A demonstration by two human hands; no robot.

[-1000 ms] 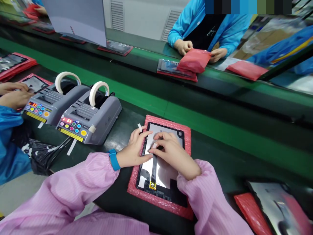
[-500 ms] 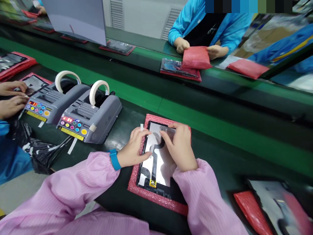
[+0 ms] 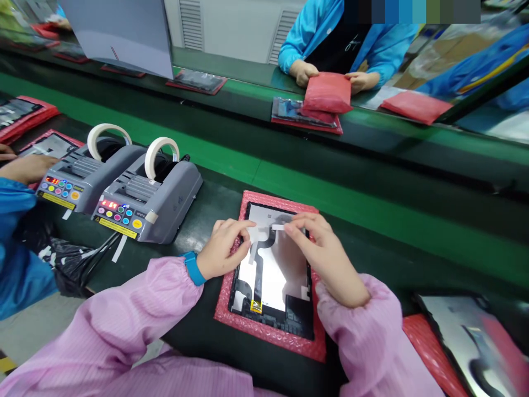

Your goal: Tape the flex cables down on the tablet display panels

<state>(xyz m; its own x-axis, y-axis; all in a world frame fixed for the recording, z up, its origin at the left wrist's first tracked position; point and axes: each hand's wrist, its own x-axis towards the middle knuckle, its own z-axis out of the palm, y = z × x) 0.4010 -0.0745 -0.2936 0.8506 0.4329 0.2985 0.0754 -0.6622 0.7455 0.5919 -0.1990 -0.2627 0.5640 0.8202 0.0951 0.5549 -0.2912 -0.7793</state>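
1. Near centre, a display panel (image 3: 285, 275), mirror-silver inside a black frame, lies on pink bubble wrap (image 3: 289, 343).
2. Left hand (image 3: 223, 248), at the panel's left edge: thumb and index parted, nothing visible between.
3. Right hand (image 3: 320, 242): fingertips pinch a white tape strip (image 3: 278, 227) above the panel.
4. Left, grey dispenser (image 3: 179, 201): "ZCUT", red "64".
5. Far, a co-worker's hands (image 3: 305, 73) hold a red pouch (image 3: 328, 92).

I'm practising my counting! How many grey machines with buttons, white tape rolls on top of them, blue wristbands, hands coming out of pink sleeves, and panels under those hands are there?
Grey machines: 2
White tape rolls: 2
Blue wristband: 1
Pink-sleeved hands: 2
Panel: 1
Total: 8
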